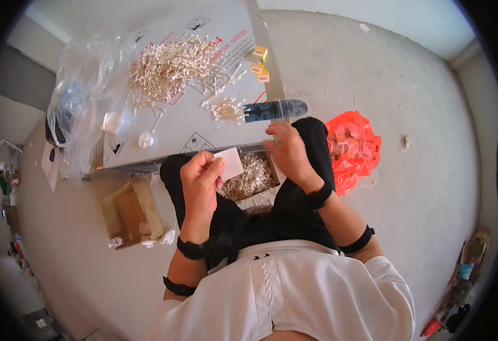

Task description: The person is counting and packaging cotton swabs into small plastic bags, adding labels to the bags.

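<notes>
My left hand [199, 173] pinches a small flat white square [230, 162], perhaps paper or a thin packet, between thumb and fingers. My right hand [290, 152] hovers over my right thigh with its fingers bent and apart; I see nothing in it. Between my knees, below both hands, stands a cardboard box [276, 173] of loose cotton swabs [248, 179]. On the metal-grey tabletop ahead, a small bunch of cotton swabs [226, 109] lies against a dark patterned strip [275, 110] with a rounded end, which reaches past the table edge.
A large heap of cotton swabs [172, 65] covers the table's [175, 128] middle, near small yellow boxes [259, 54] and a round white container [145, 140]. Clear plastic [81, 113] drapes the left side. An open carton [118, 219] and a red bag [348, 145] of small packs flank my legs.
</notes>
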### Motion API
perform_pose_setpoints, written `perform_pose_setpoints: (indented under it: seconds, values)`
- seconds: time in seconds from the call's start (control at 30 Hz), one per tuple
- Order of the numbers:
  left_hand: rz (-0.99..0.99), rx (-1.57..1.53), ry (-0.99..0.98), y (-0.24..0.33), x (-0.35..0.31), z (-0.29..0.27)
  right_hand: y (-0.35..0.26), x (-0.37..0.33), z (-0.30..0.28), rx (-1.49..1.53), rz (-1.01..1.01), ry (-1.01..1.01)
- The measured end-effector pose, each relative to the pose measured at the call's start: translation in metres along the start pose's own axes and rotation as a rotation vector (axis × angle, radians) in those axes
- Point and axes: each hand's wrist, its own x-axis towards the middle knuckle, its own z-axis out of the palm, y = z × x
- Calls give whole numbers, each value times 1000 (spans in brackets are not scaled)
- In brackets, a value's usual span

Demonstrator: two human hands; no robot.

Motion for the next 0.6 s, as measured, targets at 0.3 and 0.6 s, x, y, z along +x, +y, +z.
perform_pose_setpoints:
  seconds: [0.3,0.6]
  values:
    - [858,975,-121,-19,24,3,-10,22,6,1212,1167,-514]
    - [790,1278,-335,-40,74,-16,119,76,22,56,694,-228]
